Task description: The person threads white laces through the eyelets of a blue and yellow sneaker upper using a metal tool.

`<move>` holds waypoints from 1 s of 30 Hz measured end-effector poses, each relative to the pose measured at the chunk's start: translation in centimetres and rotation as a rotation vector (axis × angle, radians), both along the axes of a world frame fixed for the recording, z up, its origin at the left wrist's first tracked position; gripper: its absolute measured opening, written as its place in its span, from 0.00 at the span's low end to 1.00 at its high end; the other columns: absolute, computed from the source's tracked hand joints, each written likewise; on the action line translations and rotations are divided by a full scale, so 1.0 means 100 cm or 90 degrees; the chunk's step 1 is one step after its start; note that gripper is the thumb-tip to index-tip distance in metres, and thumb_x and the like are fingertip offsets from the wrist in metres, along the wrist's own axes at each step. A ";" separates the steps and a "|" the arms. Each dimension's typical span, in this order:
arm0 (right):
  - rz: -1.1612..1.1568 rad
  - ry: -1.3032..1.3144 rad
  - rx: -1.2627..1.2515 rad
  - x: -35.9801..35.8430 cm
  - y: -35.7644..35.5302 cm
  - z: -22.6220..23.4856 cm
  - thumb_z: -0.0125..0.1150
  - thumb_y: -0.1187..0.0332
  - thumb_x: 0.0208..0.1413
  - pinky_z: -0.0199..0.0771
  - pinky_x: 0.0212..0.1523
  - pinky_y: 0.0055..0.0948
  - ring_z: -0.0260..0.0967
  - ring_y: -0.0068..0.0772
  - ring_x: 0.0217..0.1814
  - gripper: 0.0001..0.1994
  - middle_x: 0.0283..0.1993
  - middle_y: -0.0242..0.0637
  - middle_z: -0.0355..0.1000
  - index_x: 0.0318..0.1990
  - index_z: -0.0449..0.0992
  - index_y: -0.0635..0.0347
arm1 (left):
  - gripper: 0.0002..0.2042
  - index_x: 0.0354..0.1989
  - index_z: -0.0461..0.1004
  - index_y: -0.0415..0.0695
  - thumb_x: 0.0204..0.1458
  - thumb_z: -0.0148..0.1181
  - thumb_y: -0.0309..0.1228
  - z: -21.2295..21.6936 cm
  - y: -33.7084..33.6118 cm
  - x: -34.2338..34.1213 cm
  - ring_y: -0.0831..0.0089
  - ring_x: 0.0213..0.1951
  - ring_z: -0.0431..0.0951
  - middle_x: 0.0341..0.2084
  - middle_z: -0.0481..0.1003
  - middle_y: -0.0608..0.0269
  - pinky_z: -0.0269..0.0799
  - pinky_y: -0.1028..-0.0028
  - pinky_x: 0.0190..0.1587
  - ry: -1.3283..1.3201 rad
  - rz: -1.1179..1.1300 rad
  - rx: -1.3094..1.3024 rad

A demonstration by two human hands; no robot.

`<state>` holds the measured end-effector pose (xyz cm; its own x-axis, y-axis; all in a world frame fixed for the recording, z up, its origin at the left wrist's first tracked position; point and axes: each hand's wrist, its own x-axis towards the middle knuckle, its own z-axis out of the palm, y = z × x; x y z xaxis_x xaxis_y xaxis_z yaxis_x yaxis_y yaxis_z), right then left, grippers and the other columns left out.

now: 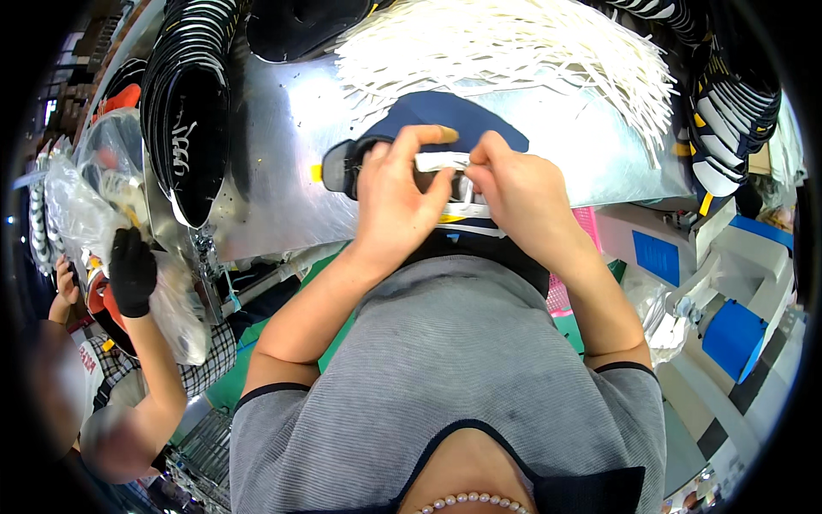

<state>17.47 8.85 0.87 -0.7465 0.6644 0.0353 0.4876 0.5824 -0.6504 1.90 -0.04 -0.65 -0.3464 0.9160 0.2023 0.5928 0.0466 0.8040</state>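
A dark navy shoe upper (467, 116) lies in front of my body at the table's near edge, with a black collar and a small yellow tab toward its left end. My left hand (396, 199) grips it, thumb and fingers curled round its near side. Across the opening between my hands runs a white shoelace (441, 161). The thumb and fingertips of my right hand (524, 193) are pinched together at the lace's right end. My fingers partly hide the eyelet area.
A heap of loose white laces (514, 51) covers the far side of the metal table (282, 171). Nested black shoe uppers (184, 128) stand at left, more striped uppers (723, 128) at right. A machine (728, 334) with blue parts stands right. A co-worker's black-gloved hand (133, 270) is at left.
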 end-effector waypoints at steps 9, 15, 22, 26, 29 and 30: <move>-0.022 0.067 0.135 0.011 0.004 0.027 0.66 0.69 0.56 0.71 0.27 0.35 0.74 0.42 0.26 0.08 0.26 0.41 0.75 0.41 0.75 0.59 | 0.20 0.55 0.69 0.36 0.52 0.59 0.15 0.009 0.010 -0.021 0.75 0.46 0.77 0.50 0.76 0.58 0.74 0.75 0.49 -0.303 0.011 -0.125; -0.181 0.005 -0.084 0.024 -0.002 0.008 0.71 0.62 0.52 0.73 0.32 0.32 0.75 0.35 0.32 0.14 0.32 0.38 0.74 0.42 0.75 0.58 | 0.18 0.52 0.70 0.38 0.52 0.62 0.17 0.014 0.029 -0.015 0.77 0.36 0.79 0.36 0.79 0.57 0.74 0.78 0.43 -0.349 0.075 -0.119; -0.173 0.088 0.013 0.021 -0.001 -0.020 0.71 0.65 0.52 0.74 0.34 0.35 0.75 0.39 0.35 0.12 0.48 0.35 0.70 0.39 0.75 0.58 | 0.22 0.56 0.67 0.39 0.51 0.60 0.22 0.029 0.006 -0.045 0.75 0.38 0.76 0.34 0.76 0.57 0.71 0.77 0.40 -0.589 -0.010 -0.180; -0.188 0.121 0.021 0.016 -0.002 -0.032 0.70 0.68 0.51 0.75 0.34 0.34 0.75 0.41 0.35 0.10 0.48 0.35 0.70 0.38 0.74 0.58 | 0.27 0.59 0.67 0.38 0.51 0.69 0.31 0.053 -0.023 -0.017 0.60 0.52 0.75 0.51 0.74 0.52 0.69 0.64 0.55 0.138 -0.127 -0.120; -0.165 0.190 0.087 0.012 -0.003 -0.029 0.68 0.72 0.51 0.74 0.33 0.34 0.75 0.43 0.35 0.09 0.44 0.36 0.72 0.38 0.73 0.60 | 0.19 0.44 0.75 0.40 0.44 0.73 0.30 0.030 -0.008 -0.004 0.58 0.43 0.78 0.39 0.77 0.55 0.70 0.61 0.48 0.296 -0.128 -0.124; -0.164 0.225 0.090 0.013 -0.002 -0.017 0.67 0.74 0.51 0.74 0.33 0.34 0.75 0.44 0.35 0.09 0.41 0.38 0.72 0.38 0.73 0.60 | 0.16 0.41 0.75 0.39 0.45 0.72 0.28 0.026 -0.003 -0.005 0.57 0.40 0.78 0.36 0.77 0.55 0.71 0.63 0.45 0.185 -0.092 -0.116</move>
<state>18.74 8.60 -0.80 -0.4836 0.7968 0.3623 0.3901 0.5667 -0.7257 1.36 -0.34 1.91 -0.1623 0.9815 0.1017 0.8066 0.0725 0.5867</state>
